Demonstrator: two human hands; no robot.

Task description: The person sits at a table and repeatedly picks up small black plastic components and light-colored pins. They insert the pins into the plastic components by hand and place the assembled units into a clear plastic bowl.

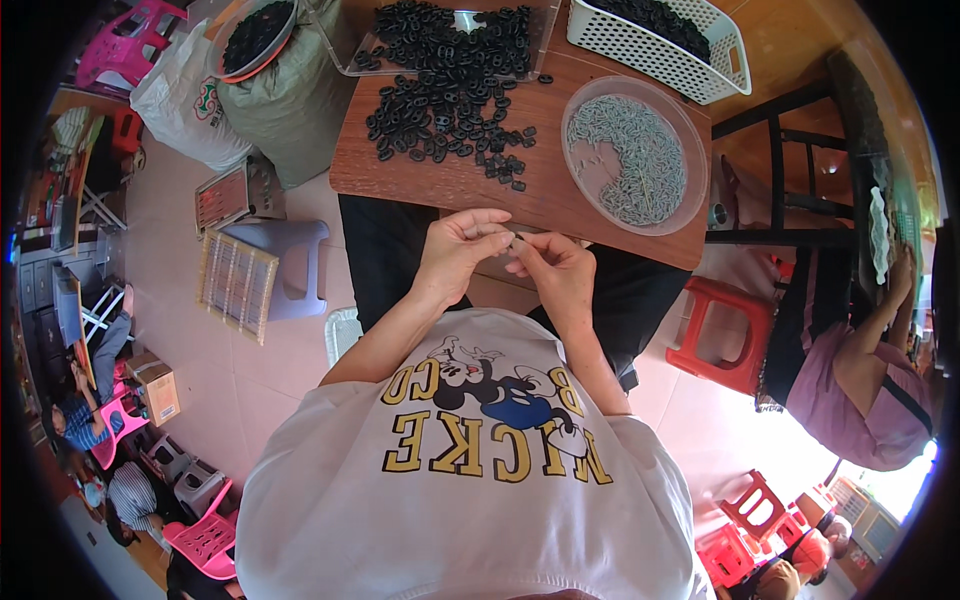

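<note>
Wooden table, dark piece between both grips

Bright light from the right glares white on the tiled floor; the wooden worktop is clearly lit and fairly sharp, while fisheye distortion bends the dark-rimmed edges.

Small dark piece — pinched, part-hidden

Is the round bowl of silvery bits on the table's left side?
No, the round bowl sits on the right of the table, with black pieces to its left.
</note>
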